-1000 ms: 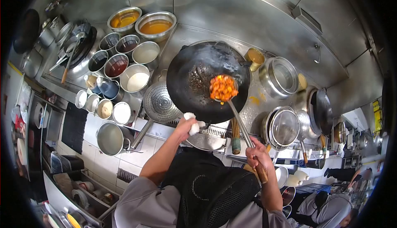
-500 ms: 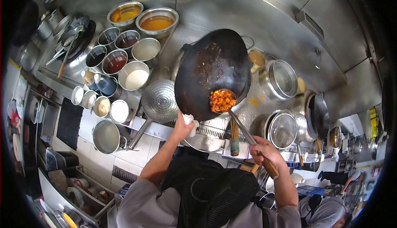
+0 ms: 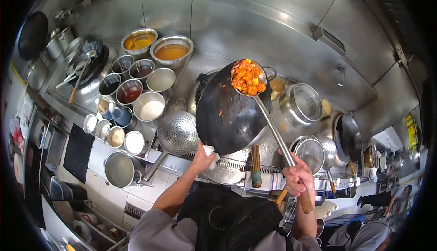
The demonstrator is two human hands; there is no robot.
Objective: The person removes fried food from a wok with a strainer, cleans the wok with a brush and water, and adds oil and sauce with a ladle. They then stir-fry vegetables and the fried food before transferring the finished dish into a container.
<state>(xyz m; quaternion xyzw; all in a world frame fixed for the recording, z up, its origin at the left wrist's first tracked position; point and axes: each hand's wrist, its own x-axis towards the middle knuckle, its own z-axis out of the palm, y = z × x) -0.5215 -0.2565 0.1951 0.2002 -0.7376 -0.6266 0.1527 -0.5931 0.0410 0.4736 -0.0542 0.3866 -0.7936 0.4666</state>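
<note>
My left hand is closed around a white cloth at the near left edge of a black wok, which it holds tilted. Only some scraps and an oily film show on the wok's inside. In my right hand is the wooden-ended handle of a long metal ladle. Its bowl is heaped with glossy orange-red diced food and is held up over the far right part of the wok. The wok's far rim is partly hidden behind the ladle.
Left of the wok lie a perforated strainer and several sauce pots. Metal bowls of orange liquid stand behind. A bamboo brush is at the front edge. Stacked metal pots and a mesh strainer sit right. Another person is lower right.
The filled ladle has risen from the wok's near side to over its far right part. The wok's tilt has changed, and my right hand is lower in view.
</note>
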